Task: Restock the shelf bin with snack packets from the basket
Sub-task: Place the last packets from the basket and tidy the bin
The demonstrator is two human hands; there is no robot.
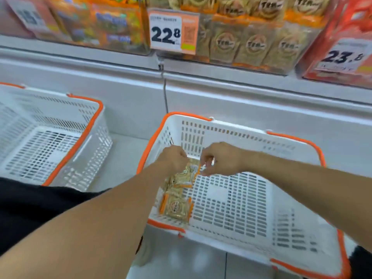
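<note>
A white basket with orange rim point(251, 135) stands on the floor below the shelf. A few tan snack packets with orange ends point(177, 206) lie along its left inner side. Both my hands reach into it. My left hand point(174, 158) has its fingers curled over the top packet point(187, 172). My right hand point(219, 158) pinches that packet's orange end with fingertips. Above, the clear shelf bin point(251, 45) holds rows of the same tan packets behind a 22.8 price tag point(171, 31).
A second white and orange basket point(60, 137) sits to the left and holds nothing. Neighbouring bins hold colourful packets point(108, 23) at upper left and red ones point(346, 47) at upper right. A white shelf base point(221, 91) runs behind the baskets.
</note>
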